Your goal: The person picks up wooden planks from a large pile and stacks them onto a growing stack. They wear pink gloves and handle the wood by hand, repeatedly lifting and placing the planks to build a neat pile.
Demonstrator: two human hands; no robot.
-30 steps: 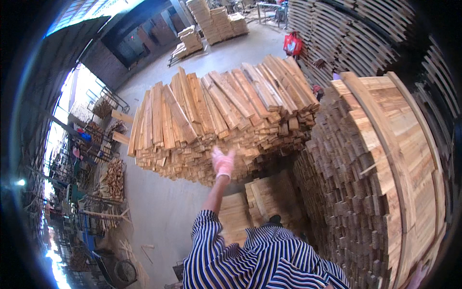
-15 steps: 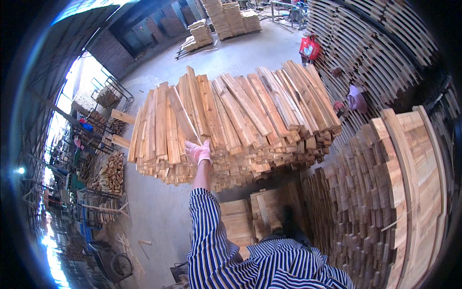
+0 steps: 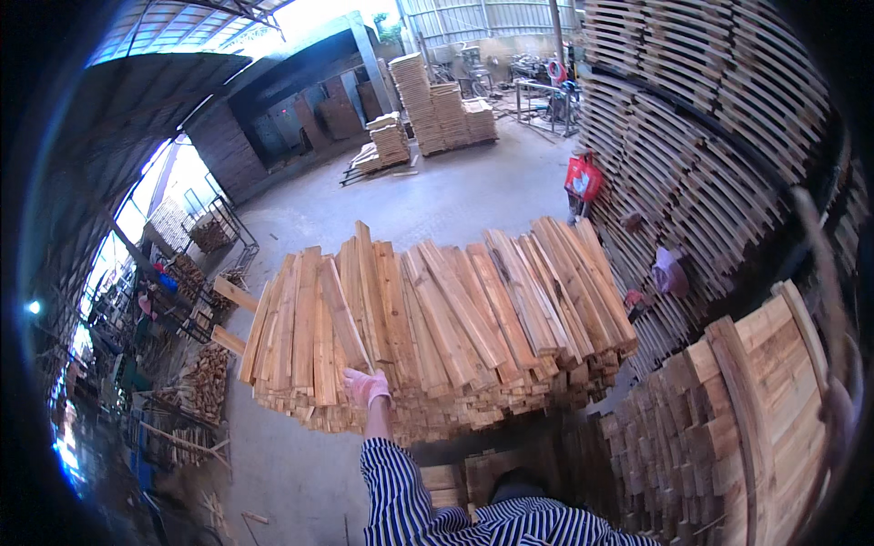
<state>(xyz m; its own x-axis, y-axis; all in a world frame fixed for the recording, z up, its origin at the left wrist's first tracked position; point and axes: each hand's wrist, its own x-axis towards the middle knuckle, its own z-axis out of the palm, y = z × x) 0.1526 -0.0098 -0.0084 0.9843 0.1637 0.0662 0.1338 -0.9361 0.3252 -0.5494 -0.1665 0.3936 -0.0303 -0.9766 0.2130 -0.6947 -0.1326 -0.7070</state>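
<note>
A broad pile of sawn wooden planks [image 3: 437,318] lies in front of me, plank ends toward me. My left hand [image 3: 367,388], in a pale pink glove, is closed on the near end of a wooden plank [image 3: 340,314] on top of the pile. At the far right edge, blurred, my right hand [image 3: 843,414] grips another wooden plank [image 3: 817,250] that stands up at a slant. This hand is beside a second tall stack of planks [image 3: 756,409], topped by long boards.
Tall racks of layered strips [image 3: 674,136] line the right side, with a red bag [image 3: 584,178] and a purple bag [image 3: 669,273] hanging there. Plank stacks [image 3: 428,105] stand farther off on the concrete floor. Wood bundles [image 3: 205,382] and metal frames sit at left.
My view has tilted upward, so the pile sits lower in it. My right hand and its plank have come into view at the right. My left hand stays at the same plank end.
</note>
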